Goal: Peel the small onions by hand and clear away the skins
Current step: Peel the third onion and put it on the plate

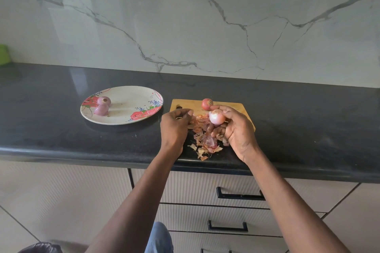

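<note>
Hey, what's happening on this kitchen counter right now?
A person is peeling small onions by hand. The right hand holds a mostly peeled onion over the cutting board, while the left hand pinches a bit of skin at the pile of skins. Two peeled onions sit on the floral plate. One unpeeled onion waits on the board.

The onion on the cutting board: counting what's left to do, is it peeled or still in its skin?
Still in its skin. The onion on the board is dull reddish-brown; the two on the plate are glossy purple.
</note>
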Motion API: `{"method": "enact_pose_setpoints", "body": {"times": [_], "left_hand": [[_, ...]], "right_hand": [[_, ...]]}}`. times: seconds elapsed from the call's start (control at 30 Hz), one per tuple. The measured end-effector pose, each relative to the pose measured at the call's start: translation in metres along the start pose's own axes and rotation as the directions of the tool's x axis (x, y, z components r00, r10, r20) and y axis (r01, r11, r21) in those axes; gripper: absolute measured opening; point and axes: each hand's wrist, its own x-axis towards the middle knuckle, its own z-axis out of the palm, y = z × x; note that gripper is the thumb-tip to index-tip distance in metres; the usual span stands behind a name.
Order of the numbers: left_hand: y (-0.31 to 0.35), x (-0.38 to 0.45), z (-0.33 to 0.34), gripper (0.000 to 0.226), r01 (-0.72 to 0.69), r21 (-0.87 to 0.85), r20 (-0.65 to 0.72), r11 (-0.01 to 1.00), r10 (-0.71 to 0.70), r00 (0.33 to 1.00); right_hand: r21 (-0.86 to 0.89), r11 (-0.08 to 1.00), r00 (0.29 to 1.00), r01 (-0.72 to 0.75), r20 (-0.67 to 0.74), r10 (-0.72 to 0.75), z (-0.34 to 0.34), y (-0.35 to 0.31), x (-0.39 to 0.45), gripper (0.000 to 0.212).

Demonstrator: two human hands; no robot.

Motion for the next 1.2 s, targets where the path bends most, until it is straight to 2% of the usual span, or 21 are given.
{"method": "enact_pose_setpoints", "body": {"times": [0.07,0.2,0.33,0.4,0.53,0.67,0.8,1.0,1.2], "left_hand": [[-0.002,0.0,0.001,0.027,-0.033,0.041,0.045,0.999,0.031,0.999],[0.004,-0.005,0.001,0.035,-0.178,0.161,0.137,0.971,0.157,0.978],[0.016,-0.016,-0.001,0.018,-0.234,-0.039,0.247,0.971,0.236,0.94],[0.018,-0.02,-0.003,0.023,-0.236,-0.104,0.304,0.966,0.257,0.918],[0.014,-0.016,0.0,0.033,-0.214,-0.115,0.388,0.97,0.242,0.889],[0.012,-0.014,-0.001,0.024,-0.182,-0.188,0.348,0.965,0.239,0.907],[0.011,-0.015,-0.002,0.018,-0.165,-0.219,0.324,0.962,0.232,0.917],[0.008,-0.012,-0.001,0.019,-0.251,-0.145,0.283,0.957,0.283,0.916],[0.008,-0.014,0.0,0.023,-0.355,-0.083,0.269,0.931,0.364,0.892]], "right_hand": [[-0.002,1.0,1.0,-0.007,0.004,0.007,0.0,0.001,0.001,0.037],[0.023,0.999,0.999,-0.034,-0.013,0.035,0.0,0.001,0.0,0.032],[0.021,0.997,0.997,-0.07,-0.027,0.071,-0.001,0.002,0.0,0.044],[-0.027,0.998,0.998,-0.057,-0.01,0.057,0.0,0.002,-0.001,0.048],[-0.097,0.995,1.0,-0.027,0.007,0.028,0.0,-0.001,-0.004,0.054],[-0.123,0.992,0.999,-0.003,0.036,0.008,-0.003,0.001,-0.002,0.033],[-0.173,0.984,0.999,0.053,0.018,-0.05,-0.007,0.004,0.001,0.045],[-0.09,0.995,0.999,0.04,-0.014,-0.042,-0.005,0.003,0.0,0.033],[-0.094,0.995,0.996,0.047,-0.069,-0.054,-0.004,0.004,-0.001,0.04]]}}
